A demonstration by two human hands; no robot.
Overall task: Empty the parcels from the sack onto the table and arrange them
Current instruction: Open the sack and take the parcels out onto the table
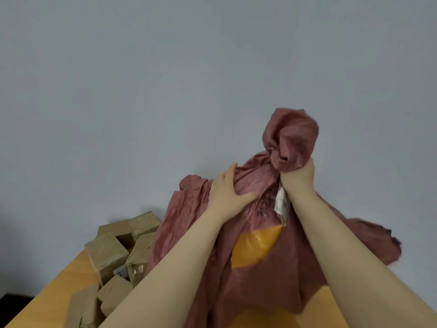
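A dark strip of floor [11, 301] showed at the far left of the sack, beyond the edge of the orange-yellow table [59, 280]. Just left of the sack [260, 292], a heap of brown paper parcels [111, 254] lay on that table. They were tumbled against one another at odd angles, and the nearest ones touched the sack's left side. One of them carried a small white label that was too blurred to read.

The sack itself was a reddish-pink woven bag. It was lifted above the table in front of a plain grey wall [165, 79], and its cloth hung down in crumpled folds. The left hand [227, 192] lay against the sack's upper left side. Its fingers were fairly straight and its thumb was spread wide, pressing the cloth rather than clutching it.

Lower on the sack's front a glossy yellow patch [255, 247] showed; whether it was a parcel inside could not be told. A crumpled white tag [281, 202] hung on the sack just above that patch.

At the sack's top the right hand [298, 178] was clenched in a fist around a bunched, twisted end of the cloth, which ballooned above the fist. To the right of that arm, a loose flap of the sack trailed out with a frayed edge.
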